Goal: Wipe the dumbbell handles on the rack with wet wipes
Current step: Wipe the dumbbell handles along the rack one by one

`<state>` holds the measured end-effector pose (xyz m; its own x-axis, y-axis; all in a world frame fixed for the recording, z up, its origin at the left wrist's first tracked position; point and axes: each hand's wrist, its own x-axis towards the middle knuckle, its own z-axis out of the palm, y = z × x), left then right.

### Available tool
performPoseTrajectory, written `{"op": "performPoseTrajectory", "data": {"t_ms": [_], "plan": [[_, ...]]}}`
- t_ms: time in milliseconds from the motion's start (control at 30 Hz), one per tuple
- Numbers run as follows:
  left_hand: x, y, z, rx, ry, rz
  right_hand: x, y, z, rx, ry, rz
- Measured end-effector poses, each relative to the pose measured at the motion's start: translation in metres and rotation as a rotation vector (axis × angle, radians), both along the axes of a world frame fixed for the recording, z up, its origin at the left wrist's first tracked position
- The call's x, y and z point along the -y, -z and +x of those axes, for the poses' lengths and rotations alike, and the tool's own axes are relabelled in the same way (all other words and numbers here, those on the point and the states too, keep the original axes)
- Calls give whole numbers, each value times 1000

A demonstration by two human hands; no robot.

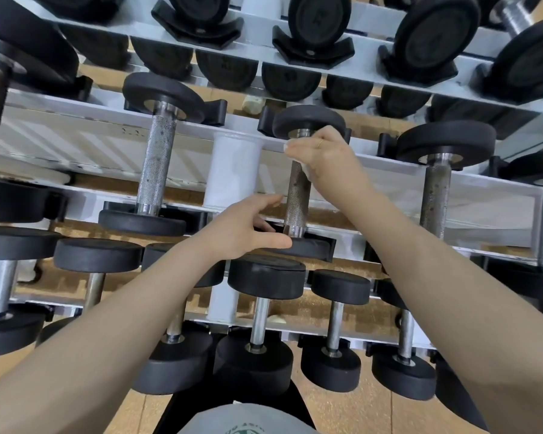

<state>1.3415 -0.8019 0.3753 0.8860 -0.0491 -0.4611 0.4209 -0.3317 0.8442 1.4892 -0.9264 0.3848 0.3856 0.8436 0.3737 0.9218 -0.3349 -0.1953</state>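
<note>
Hands: two; right hand (323,151) grip clenched on white wet wipe (306,170) around knurled steel handle (298,195).
Left hand (248,230): grip released, thumb resting on round black rubber dumbbell head (311,247).

My right hand (323,153) reaches forward, arm outstretched, fingers curled and pinching. My left hand (248,228) sits lower and nearer, thumb and fingers spread in a loose, relaxed curve, forearm angled inward.

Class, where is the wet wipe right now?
Head view, right of centre: the wet wipe is held in the right hand around the middle-shelf dumbbell handle.
</note>
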Motion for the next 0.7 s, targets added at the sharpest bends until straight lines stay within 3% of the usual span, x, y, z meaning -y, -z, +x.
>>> {"op": "performPoseTrajectory", "data": {"t_ms": [100,267,433,533,700], "plan": [[1,1,-2,4,-30,-5,10,0,-18,-125,-68,3],[1,0,-2,27,-36,-35,51,1,-53,-385,-120,-184],[-1,-2,1,8,-8,-33,35,-4,-25,-147,-226,-174],[-2,-4,2,-7,17,-43,22,-3,0,-11,-80,-159],[-2,-5,1,-13,58,-45,14,6,1,-56,50,-88]]}}
